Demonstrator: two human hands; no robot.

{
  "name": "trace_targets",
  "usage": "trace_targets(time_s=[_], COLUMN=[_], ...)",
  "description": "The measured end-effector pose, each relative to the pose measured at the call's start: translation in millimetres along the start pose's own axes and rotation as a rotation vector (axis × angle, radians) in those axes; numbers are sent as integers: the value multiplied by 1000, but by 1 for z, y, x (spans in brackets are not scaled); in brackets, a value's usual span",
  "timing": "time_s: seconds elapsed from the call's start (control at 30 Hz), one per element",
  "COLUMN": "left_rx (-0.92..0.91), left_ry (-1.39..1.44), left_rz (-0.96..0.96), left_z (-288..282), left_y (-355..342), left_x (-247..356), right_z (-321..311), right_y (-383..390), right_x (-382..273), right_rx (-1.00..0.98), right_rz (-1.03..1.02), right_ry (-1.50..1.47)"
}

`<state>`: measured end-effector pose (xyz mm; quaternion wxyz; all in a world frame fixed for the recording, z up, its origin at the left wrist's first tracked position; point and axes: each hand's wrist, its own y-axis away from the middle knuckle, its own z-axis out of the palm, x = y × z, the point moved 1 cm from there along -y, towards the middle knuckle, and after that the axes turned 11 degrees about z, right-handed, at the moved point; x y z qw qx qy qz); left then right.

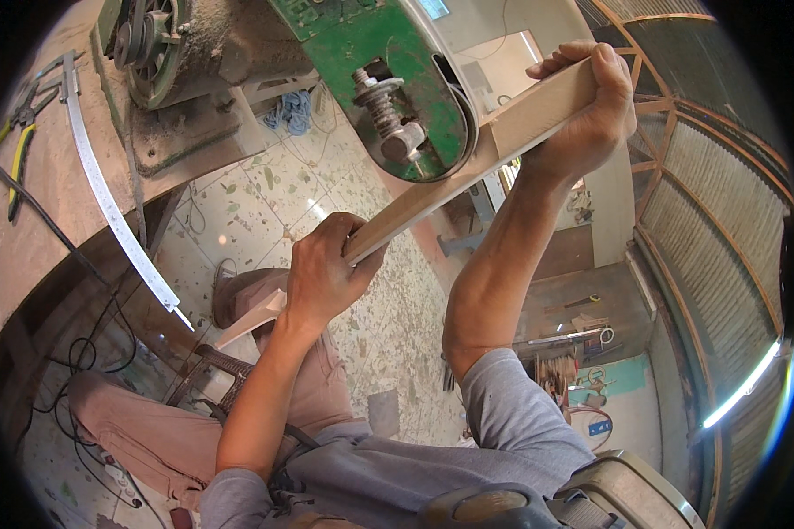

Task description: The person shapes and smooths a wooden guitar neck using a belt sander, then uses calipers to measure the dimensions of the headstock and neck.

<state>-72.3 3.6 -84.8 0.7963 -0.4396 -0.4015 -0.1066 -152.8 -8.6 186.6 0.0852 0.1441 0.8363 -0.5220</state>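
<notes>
My left hand is closed around the near, lower-left end of a long pale wooden piece. At its far, upper-right end my right hand grips the same piece, fingers curled over the edge. Between my hands, the wood lies against the rounded end of a green belt sander, where a dark belt wraps round the curve. A threaded bolt with a spring shows in the machine's slot. Whether the wood presses firmly on the belt, I cannot tell. A small tapered wood piece appears beside my left forearm.
A dusty bench at left bears yellow-handled pliers, a long metal strip and a motor with a pulley. Black cables hang below it. A blue rag lies behind. Tools and stacked pieces stand at right.
</notes>
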Motion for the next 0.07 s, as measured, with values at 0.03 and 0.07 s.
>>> trace_targets(time_s=[0.03, 0.07], left_rx=[-5, -20], left_ry=[9, -1], left_rz=[-15, -14], left_z=[0, 0], left_y=[0, 1], left_x=[0, -1], right_z=[0, -1], right_y=[1, 1], right_x=[-1, -1], right_rx=[0, 1], right_rz=[-6, -6], right_ry=[30, 32])
